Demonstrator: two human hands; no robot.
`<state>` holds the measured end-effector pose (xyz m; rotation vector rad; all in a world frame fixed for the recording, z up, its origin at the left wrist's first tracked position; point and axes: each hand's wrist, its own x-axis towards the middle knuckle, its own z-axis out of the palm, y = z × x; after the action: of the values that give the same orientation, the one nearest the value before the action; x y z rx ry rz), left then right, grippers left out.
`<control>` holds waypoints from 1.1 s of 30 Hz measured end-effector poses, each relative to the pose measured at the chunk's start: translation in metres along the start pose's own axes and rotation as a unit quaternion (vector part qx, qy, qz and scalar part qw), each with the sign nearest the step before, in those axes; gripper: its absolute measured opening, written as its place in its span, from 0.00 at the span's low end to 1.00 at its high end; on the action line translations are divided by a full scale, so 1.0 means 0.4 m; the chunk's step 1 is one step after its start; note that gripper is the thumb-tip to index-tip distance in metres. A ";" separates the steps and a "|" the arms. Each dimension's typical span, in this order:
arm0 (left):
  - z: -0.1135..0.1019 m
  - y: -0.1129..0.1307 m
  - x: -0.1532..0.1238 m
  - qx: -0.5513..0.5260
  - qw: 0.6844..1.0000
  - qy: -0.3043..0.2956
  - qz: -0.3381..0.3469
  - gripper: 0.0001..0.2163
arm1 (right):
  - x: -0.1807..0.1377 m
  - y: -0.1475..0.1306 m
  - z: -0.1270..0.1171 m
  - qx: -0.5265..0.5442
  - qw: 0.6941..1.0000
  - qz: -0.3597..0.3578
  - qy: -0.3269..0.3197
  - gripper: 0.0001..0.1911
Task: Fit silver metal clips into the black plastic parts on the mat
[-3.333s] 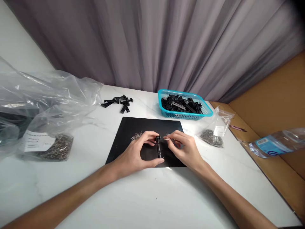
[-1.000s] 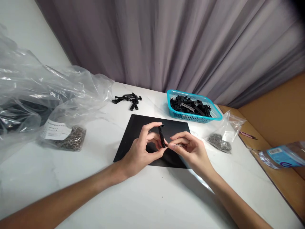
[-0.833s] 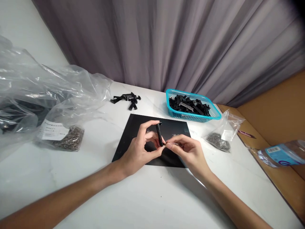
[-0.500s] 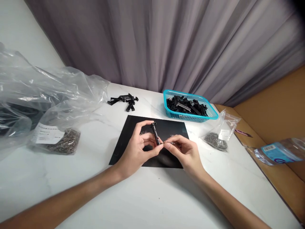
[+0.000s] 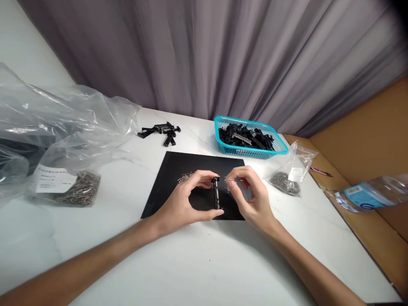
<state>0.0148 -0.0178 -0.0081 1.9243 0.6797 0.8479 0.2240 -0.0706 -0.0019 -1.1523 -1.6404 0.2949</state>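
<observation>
Between the thumb and fingers of my left hand [image 5: 183, 199] stands a narrow black plastic part [image 5: 216, 193], gripped at its two ends. My right hand [image 5: 251, 195] is just to its right, thumb and forefinger pinched on a thin metal pin [image 5: 230, 179] whose tip points toward the part's upper end, apart from it. Below both hands lies a black mat [image 5: 159, 187]. On it are two small piles of metal pieces: one pile [image 5: 185, 176] beyond my left fingers, the other [image 5: 227, 187] partly hidden by my right fingers.
A blue basket [image 5: 251, 154] of black parts stands at the back, with loose black parts [image 5: 162, 131] left of it. Bags of metal pieces lie left [image 5: 79, 189] and right [image 5: 285, 182]. Large clear plastic [image 5: 79, 110] covers the left side; a bottle [image 5: 372, 193] lies right, by cardboard [image 5: 366, 123].
My left hand has turned the black part more upright, its lower end moving down. My right hand has drawn away from the part's lower end and risen to near its upper end.
</observation>
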 end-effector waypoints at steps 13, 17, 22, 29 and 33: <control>0.010 0.008 -0.015 0.019 0.999 0.004 0.033 0.32 | -0.009 0.002 0.022 0.017 0.998 -0.063 -0.006 0.07; 0.012 0.012 -0.015 0.017 0.999 0.008 0.049 0.32 | -0.006 0.002 0.026 0.027 0.998 -0.059 -0.012 0.08; 0.017 0.016 -0.015 0.026 0.997 0.014 0.066 0.32 | -0.010 0.005 0.033 -0.008 0.996 -0.087 0.000 0.09; 0.021 0.008 -0.017 0.055 0.995 0.013 0.077 0.31 | -0.017 0.016 0.029 -0.157 0.970 -0.186 0.014 0.12; 0.020 0.008 -0.017 0.042 0.996 0.014 0.076 0.31 | -0.020 0.011 0.032 -0.151 0.970 -0.188 0.033 0.12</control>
<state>0.0173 -0.0282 -0.0100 2.0637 0.5998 0.9537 0.2154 -0.0705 -0.0147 -1.0281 -1.8440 -0.2422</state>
